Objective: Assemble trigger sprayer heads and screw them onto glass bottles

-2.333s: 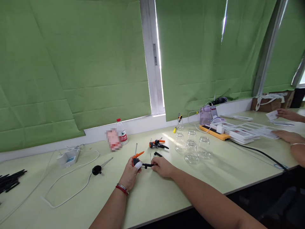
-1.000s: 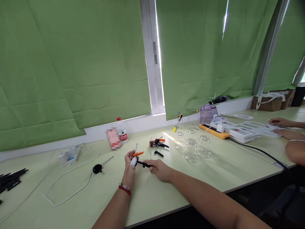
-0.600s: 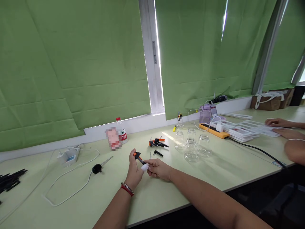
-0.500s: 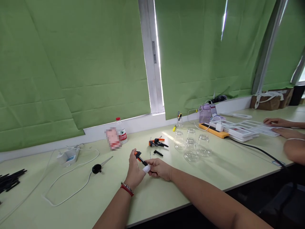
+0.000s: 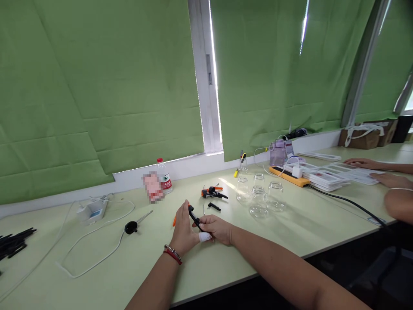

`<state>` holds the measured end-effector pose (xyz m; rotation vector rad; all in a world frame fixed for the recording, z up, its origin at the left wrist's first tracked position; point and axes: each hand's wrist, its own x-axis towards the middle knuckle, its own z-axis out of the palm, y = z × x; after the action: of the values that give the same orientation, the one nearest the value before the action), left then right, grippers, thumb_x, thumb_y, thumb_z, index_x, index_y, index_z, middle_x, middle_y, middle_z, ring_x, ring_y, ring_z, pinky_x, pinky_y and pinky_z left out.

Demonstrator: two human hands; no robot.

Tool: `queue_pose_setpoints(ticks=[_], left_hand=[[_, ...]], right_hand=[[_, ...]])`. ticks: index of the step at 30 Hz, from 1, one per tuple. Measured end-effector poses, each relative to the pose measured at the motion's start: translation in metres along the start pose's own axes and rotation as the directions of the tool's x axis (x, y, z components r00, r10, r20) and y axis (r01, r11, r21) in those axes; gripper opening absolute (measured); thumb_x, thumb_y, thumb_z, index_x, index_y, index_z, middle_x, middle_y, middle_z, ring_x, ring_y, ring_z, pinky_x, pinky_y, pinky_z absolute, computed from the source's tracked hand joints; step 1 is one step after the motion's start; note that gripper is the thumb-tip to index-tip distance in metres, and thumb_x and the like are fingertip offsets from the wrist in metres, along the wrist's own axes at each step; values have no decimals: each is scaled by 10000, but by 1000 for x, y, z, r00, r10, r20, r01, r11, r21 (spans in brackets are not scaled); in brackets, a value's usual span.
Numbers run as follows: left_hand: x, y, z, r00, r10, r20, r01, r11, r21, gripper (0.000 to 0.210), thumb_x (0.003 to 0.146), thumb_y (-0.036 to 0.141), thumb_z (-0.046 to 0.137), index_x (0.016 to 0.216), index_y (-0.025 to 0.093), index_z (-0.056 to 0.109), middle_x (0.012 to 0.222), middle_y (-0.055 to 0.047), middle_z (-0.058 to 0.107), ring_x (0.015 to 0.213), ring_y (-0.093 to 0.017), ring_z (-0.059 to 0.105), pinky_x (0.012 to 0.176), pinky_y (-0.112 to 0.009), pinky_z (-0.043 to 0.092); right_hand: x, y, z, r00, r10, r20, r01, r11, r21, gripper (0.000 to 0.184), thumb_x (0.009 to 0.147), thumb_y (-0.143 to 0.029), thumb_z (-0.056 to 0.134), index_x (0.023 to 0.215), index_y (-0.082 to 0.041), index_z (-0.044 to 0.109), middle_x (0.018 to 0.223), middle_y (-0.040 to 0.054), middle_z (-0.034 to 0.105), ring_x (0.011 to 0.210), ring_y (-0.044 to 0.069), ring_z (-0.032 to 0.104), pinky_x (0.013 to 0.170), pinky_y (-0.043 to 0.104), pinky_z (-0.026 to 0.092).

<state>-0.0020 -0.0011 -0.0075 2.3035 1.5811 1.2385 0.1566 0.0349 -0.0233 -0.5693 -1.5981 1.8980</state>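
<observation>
My left hand (image 5: 185, 231), its thumb wrapped in white, is closed around a black-and-orange bar clamp (image 5: 195, 219). An orange part of it sticks out left of the fingers. My right hand (image 5: 217, 228) grips the clamp's lower black end, close beside the left thumb; its fingertips are partly hidden. Just beyond the hands, more black-and-orange clamps (image 5: 214, 193) lie in a small heap on the table. A separate black piece (image 5: 214, 207) and a thin metal rod (image 5: 204, 210) rest nearer to my right hand.
Several upturned glass jars (image 5: 259, 206) stand to the right. A bottle (image 5: 166, 181) is at the back; a black probe-like device (image 5: 130, 227), white cable and black strips (image 5: 16, 243) are left. An orange power strip (image 5: 289, 176) and another person's hands (image 5: 364, 163) are far right.
The clamp has turned in my hands, its orange part now showing left of my left hand. My left fingers are more upright and the wrapped thumb has shifted right.
</observation>
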Motion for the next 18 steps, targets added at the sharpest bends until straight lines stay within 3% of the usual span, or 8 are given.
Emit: queue_pose_setpoints(ticks=[9, 18], left_hand=[[-2, -3, 2, 993, 106, 49, -113, 976, 183, 1296, 426, 507, 759, 1449, 168, 39, 1405, -204, 237, 1291, -400, 248, 989, -557, 307], [-2, 6, 6, 991, 129, 37, -134, 957, 258, 1243, 447, 497, 733, 1451, 182, 71, 1360, -194, 291, 1266, -397, 280, 992, -563, 280]], right_hand=[[0, -4, 0, 1000, -5, 31, 4, 1000, 26, 408, 706, -467, 651, 923, -122, 612, 546, -12, 583, 380, 82, 446, 385, 215, 260], [1, 1, 3, 999, -19, 32, 15, 993, 118, 321, 672, -397, 689, 807, -116, 612, 582, 11, 596, 476, 89, 471, 482, 225, 297]])
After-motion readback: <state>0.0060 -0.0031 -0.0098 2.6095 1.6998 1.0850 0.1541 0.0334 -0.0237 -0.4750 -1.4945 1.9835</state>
